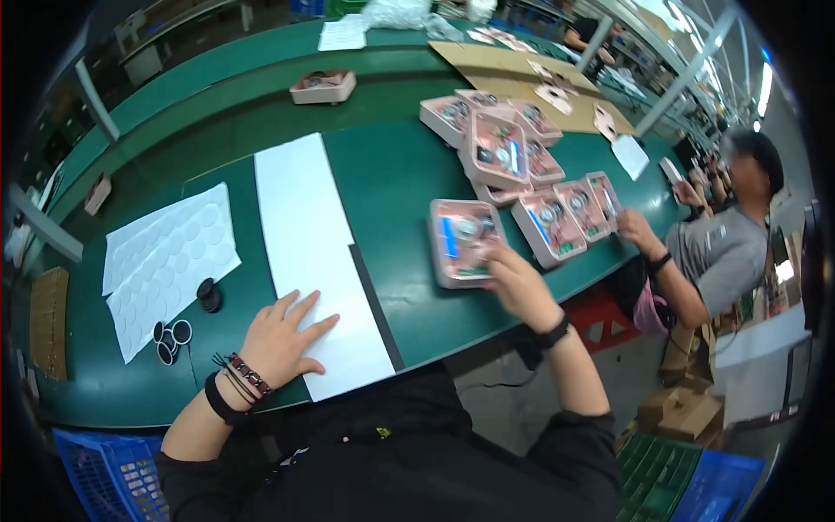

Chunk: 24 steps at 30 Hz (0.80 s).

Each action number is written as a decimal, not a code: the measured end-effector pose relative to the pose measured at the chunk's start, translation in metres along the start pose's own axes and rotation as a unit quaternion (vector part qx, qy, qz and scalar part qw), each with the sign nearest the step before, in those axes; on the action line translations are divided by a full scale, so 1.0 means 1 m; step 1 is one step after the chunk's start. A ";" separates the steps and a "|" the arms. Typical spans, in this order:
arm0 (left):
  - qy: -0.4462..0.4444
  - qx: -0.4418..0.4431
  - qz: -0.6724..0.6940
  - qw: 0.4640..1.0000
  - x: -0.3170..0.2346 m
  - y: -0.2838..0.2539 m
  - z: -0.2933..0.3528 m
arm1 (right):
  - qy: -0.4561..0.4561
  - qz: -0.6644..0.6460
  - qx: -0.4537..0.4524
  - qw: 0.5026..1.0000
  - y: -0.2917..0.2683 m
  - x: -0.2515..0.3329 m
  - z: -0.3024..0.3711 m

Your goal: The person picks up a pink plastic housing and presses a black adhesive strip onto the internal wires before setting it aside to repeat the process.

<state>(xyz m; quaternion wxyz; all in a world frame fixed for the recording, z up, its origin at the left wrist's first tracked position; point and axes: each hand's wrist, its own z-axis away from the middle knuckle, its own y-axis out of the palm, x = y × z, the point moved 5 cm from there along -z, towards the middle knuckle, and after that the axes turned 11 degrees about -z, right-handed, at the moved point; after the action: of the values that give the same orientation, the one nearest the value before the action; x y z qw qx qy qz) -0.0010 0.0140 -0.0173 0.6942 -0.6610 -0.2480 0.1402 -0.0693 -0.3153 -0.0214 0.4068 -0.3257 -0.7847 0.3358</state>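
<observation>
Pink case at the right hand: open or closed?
Open: the pink case at the right hand shows a blue strip and round part inside, uncovered.

Right of the strip [300, 209], bare table [383, 183] leaves a passage until trays [497, 181] block it. Left, a narrow gap precedes sheets [178, 248] and discs [209, 296].

green worktop [383, 178], glossy, curving across view. on it, left of centre: long white sheet [300, 200], running front to back, dark strip [374, 304] along part of right side. farther left: white sheets of round stickers [178, 244]; at their edge, black round pieces [209, 297] and white-centred, black-rimmed discs [182, 331]. right: piled open pink housings [496, 130]; nearer, blurred lone pink housing [450, 261], unclear if fully resting.
</observation>
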 end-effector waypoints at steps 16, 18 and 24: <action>-0.019 -0.013 0.218 0.976 0.043 0.039 -0.015 | 0.066 0.267 -0.007 0.962 0.127 -0.055 -0.399; -0.015 -0.019 0.261 0.965 0.039 0.042 -0.012 | 0.087 0.344 -0.055 0.933 0.146 -0.136 -0.424; -0.027 -0.028 0.270 0.962 0.035 0.042 -0.011 | 0.117 0.383 0.024 0.916 0.159 -0.195 -0.423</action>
<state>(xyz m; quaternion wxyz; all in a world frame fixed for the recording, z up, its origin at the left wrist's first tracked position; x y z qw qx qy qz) 0.0398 0.0267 -0.0536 0.6044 -0.7188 -0.0830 0.3335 0.4206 -0.2680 -0.0420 0.3432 -0.6285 -0.5386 0.4439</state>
